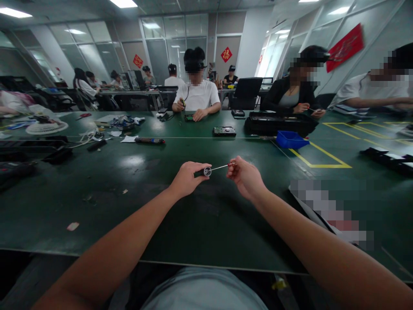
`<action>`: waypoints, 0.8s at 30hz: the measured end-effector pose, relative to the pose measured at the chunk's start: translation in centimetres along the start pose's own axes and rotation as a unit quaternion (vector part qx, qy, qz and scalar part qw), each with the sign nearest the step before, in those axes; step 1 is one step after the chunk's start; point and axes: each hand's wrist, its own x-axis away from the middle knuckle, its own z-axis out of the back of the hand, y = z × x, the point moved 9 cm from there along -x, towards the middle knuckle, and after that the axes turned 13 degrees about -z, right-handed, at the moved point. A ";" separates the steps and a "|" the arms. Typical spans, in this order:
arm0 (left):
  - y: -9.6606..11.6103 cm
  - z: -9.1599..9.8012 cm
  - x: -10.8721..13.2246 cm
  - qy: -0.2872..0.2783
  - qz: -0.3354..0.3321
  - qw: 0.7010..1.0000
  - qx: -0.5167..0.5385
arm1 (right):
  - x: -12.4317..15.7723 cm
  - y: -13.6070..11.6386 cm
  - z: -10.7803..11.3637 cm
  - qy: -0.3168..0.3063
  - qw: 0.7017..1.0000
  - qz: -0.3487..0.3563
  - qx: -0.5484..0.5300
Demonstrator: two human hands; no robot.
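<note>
Head view: both forearms stretched forward above the dark green tabletop, wrists nearly level, hands meeting near the middle. Left hand curled into a loose fist, fingers clamped on a small round metal part with its open end facing the camera. Right hand bent inward at the wrist, fingertips pinched together on the handle of a thin screwdriver, its shaft running leftward to the metal part, tip touching or just beside it; cannot tell which. Both held just above the tabletop, clear of it. Farther off: blue bin, circuit board, white fan, and a person in a white shirt seated opposite.
</note>
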 end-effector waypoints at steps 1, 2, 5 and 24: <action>0.0 -0.2 0.0 -0.007 -0.007 1.000 -0.005 | -0.1 -0.1 0.2 0.007 1.000 0.006 -0.004; 0.0 -0.3 0.0 -0.014 -0.010 1.000 -0.010 | -0.1 -0.4 0.4 0.016 1.000 0.023 0.002; -0.4 -0.6 0.2 -0.025 0.006 0.999 -0.023 | 0.6 -1.7 0.5 0.041 0.992 0.097 0.072; -0.6 -0.8 0.5 -0.025 0.034 0.999 -0.024 | 5.3 -5.0 -2.5 0.073 0.879 0.279 0.381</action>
